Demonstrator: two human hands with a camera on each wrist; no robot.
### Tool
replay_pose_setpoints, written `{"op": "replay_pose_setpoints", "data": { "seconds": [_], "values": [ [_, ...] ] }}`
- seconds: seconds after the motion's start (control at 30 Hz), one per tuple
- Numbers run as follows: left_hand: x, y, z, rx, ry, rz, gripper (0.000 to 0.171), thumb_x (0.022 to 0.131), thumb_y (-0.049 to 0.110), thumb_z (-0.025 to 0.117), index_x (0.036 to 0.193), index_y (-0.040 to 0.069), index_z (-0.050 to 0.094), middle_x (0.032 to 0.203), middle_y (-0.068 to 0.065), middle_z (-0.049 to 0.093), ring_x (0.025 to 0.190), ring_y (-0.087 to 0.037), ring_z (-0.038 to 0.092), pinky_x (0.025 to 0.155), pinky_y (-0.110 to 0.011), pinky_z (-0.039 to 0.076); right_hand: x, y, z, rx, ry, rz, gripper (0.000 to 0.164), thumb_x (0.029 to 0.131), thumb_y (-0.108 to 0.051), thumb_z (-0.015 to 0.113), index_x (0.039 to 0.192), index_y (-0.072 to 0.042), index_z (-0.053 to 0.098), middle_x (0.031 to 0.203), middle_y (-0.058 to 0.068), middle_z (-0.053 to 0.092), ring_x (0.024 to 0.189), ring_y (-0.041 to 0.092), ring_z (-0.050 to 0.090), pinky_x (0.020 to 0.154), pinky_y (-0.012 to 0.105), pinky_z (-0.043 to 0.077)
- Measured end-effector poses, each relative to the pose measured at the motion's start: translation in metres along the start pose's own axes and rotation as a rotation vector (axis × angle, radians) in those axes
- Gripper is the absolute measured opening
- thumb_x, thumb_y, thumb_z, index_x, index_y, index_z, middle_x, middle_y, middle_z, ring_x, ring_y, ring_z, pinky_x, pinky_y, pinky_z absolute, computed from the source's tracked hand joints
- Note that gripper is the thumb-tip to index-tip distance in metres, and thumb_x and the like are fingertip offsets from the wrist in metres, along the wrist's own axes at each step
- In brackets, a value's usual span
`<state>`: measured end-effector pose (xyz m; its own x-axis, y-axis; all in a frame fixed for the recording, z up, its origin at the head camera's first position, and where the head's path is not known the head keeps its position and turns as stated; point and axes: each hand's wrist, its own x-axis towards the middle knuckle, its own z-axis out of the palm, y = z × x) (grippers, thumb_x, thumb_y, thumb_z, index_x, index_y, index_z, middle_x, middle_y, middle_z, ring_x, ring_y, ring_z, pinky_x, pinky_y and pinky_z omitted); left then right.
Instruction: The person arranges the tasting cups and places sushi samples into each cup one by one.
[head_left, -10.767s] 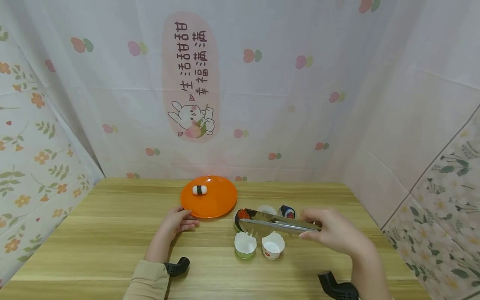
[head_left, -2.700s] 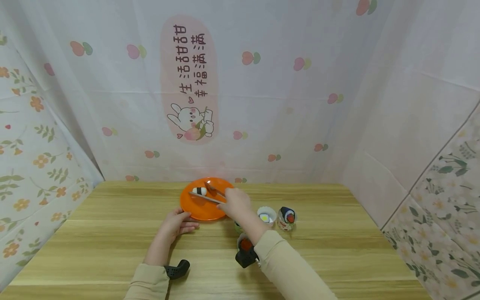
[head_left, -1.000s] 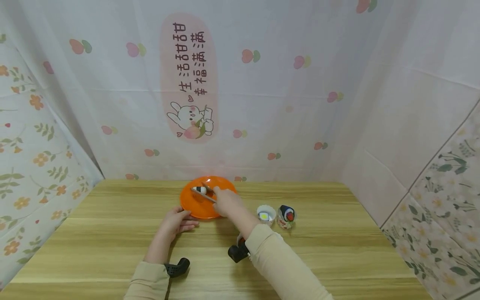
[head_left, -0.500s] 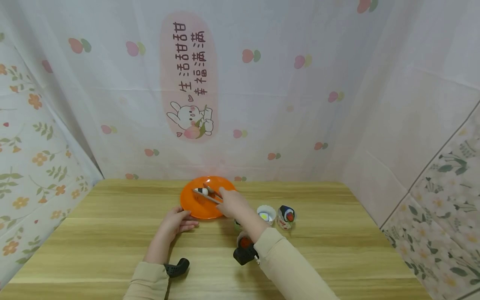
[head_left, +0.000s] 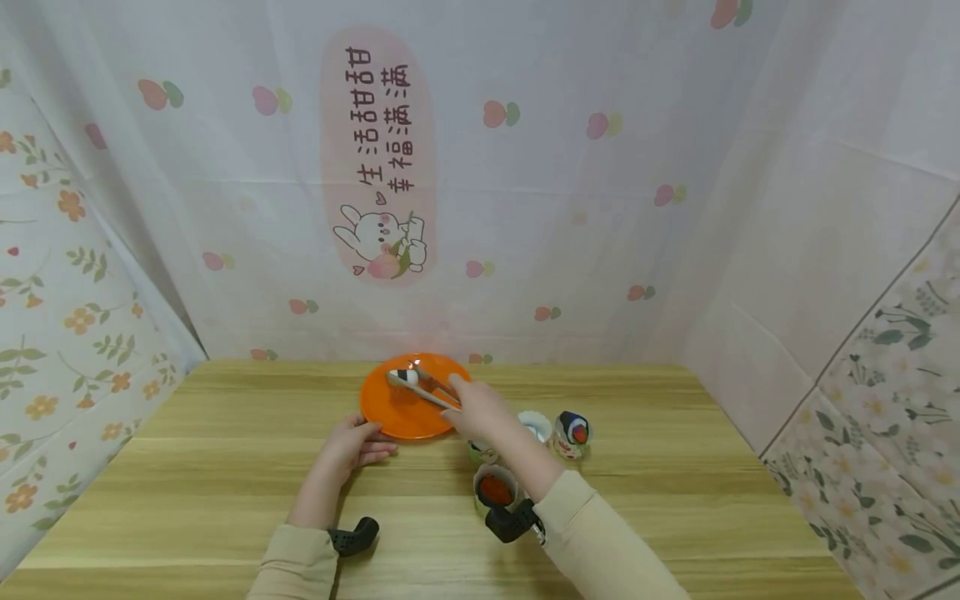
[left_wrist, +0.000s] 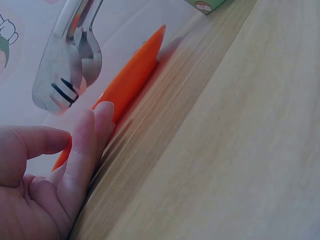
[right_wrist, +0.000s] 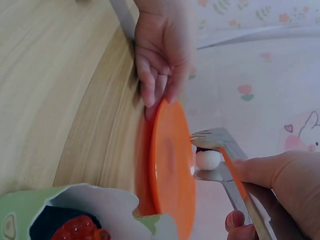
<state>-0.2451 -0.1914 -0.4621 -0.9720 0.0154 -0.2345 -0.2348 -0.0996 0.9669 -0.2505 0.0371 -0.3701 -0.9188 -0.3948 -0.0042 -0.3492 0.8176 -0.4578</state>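
Note:
In the head view my right hand [head_left: 483, 408] grips metal tongs [head_left: 429, 394] that reach over the orange plate [head_left: 408, 422]. Between their tips sits a white toy sushi piece [head_left: 407, 376] with a black band. The right wrist view shows the sushi's round white end [right_wrist: 209, 160] caught by the tongs, held off the plate's surface. My left hand [head_left: 356, 446] pinches the plate's near-left rim, thumb on top and fingers beneath, their backs by the table. Below my right forearm a paper cup [head_left: 480, 498] holds a dark roll with orange roe [head_left: 496, 490].
Further right stand a white paper cup [head_left: 535, 418], partly hidden by the forearm, and a cup [head_left: 570, 450] with a dark-wrapped roll [head_left: 575, 427]. A green cup [head_left: 482, 454] shows beside my right wrist. A patterned curtain [head_left: 570, 208] hangs behind the wooden table [head_left: 247, 417].
The tongs have closed on the sushi piece and raised it slightly; my right hand has shifted right. Earlier they held the roe roll, which now sits in the front cup. My left hand stays put.

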Motion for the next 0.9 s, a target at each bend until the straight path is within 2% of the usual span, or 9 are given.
{"op": "replay_pose_setpoints", "data": {
  "seconds": [0.13, 0.23, 0.27, 0.47, 0.7, 0.9],
  "values": [
    [0.0, -0.001, 0.0, -0.001, -0.001, -0.003, 0.034, 0.102, 0.006, 0.041, 0.13, -0.012, 0.033, 0.085, -0.018, 0.066, 0.07, -0.023, 0.069, 0.064, -0.032, 0.058, -0.008, 0.002, -0.003, -0.01, 0.026, -0.021, 0.04, 0.093, -0.026, 0.065, 0.126, -0.008, 0.051, 0.094, 0.009, 0.062, 0.067, 0.02, 0.056, 0.052, 0.03, 0.043],
    [0.001, -0.001, -0.001, -0.002, -0.003, -0.007, 0.034, 0.102, 0.006, 0.041, 0.13, -0.012, 0.033, 0.085, -0.018, 0.066, 0.071, -0.023, 0.069, 0.064, -0.032, 0.058, -0.015, 0.004, -0.004, -0.002, 0.042, -0.046, 0.027, 0.092, -0.025, 0.066, 0.108, -0.008, 0.051, 0.073, 0.004, 0.053, 0.056, 0.019, 0.051, 0.046, 0.028, 0.038],
    [0.001, -0.002, -0.001, -0.004, -0.008, -0.003, 0.034, 0.102, 0.006, 0.041, 0.129, -0.012, 0.033, 0.085, -0.018, 0.066, 0.071, -0.023, 0.069, 0.064, -0.032, 0.058, -0.017, 0.004, -0.004, 0.005, 0.049, -0.055, 0.026, 0.092, -0.024, 0.066, 0.105, -0.008, 0.05, 0.07, 0.004, 0.051, 0.054, 0.018, 0.048, 0.045, 0.027, 0.036],
    [-0.001, -0.002, -0.003, -0.024, -0.068, 0.035, 0.032, 0.101, 0.007, 0.041, 0.124, -0.014, 0.033, 0.084, -0.018, 0.066, 0.071, -0.022, 0.07, 0.064, -0.03, 0.058, -0.028, 0.009, -0.007, 0.051, 0.077, -0.088, 0.025, 0.093, -0.024, 0.066, 0.104, -0.009, 0.049, 0.069, 0.002, 0.05, 0.048, 0.014, 0.042, 0.041, 0.024, 0.032],
    [0.002, -0.002, -0.001, -0.006, -0.01, -0.002, 0.032, 0.101, 0.005, 0.041, 0.128, -0.012, 0.035, 0.084, -0.016, 0.067, 0.071, -0.022, 0.07, 0.065, -0.031, 0.058, -0.041, 0.015, -0.012, 0.102, 0.093, -0.135, 0.022, 0.094, -0.023, 0.064, 0.101, -0.011, 0.048, 0.067, 0.002, 0.051, 0.042, 0.012, 0.04, 0.037, 0.021, 0.031],
    [0.002, -0.002, 0.0, -0.003, -0.008, -0.004, 0.032, 0.101, 0.005, 0.041, 0.128, -0.012, 0.035, 0.082, -0.015, 0.067, 0.07, -0.023, 0.069, 0.064, -0.032, 0.058, -0.05, 0.021, -0.015, 0.1, 0.106, -0.165, 0.023, 0.093, -0.025, 0.065, 0.1, -0.012, 0.047, 0.064, 0.002, 0.049, 0.042, 0.012, 0.04, 0.037, 0.021, 0.031]
  ]
}}
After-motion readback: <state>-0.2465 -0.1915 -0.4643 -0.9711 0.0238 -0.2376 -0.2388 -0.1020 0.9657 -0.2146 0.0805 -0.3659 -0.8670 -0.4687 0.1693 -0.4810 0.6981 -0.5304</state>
